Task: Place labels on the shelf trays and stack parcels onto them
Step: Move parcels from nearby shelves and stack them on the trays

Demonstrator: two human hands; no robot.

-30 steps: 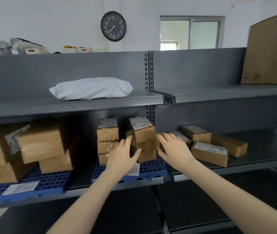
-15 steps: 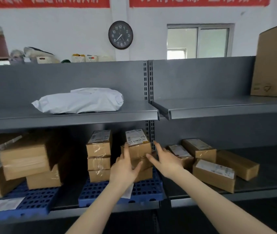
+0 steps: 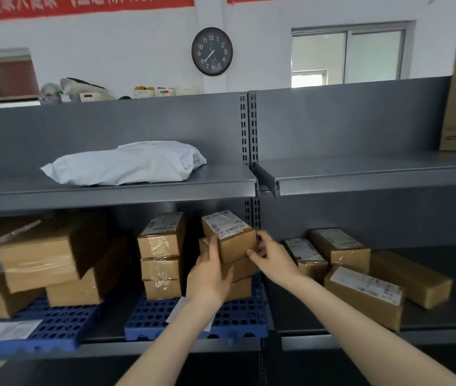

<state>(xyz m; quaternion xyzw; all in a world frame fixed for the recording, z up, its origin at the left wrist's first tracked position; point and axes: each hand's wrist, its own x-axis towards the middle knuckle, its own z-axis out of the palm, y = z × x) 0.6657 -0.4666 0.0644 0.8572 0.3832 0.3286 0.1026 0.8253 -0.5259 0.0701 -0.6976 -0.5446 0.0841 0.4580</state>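
Brown cardboard parcel with a white shipping label (image 3: 228, 239) sits skewed atop the right-hand pile on the blue perforated plastic tray (image 3: 154, 316) of the grey metal shelf (image 3: 165, 348). The left hand (image 3: 208, 277) presses flat against the pile's front, fingers (image 3: 224, 274) laid uncurled on the cardboard, while the right hand (image 3: 275, 260) pinches the parcel's right corner. It seems wise to brace the lower boxes and twist the top one square, clear of the neighbouring stack of three parcels (image 3: 161, 257).

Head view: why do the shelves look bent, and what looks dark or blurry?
Head view: the wide lens bows the shelf edge; the shelf shades the left boxes, which look smeared; the window glares white; the held parcel looks fairly sharp.
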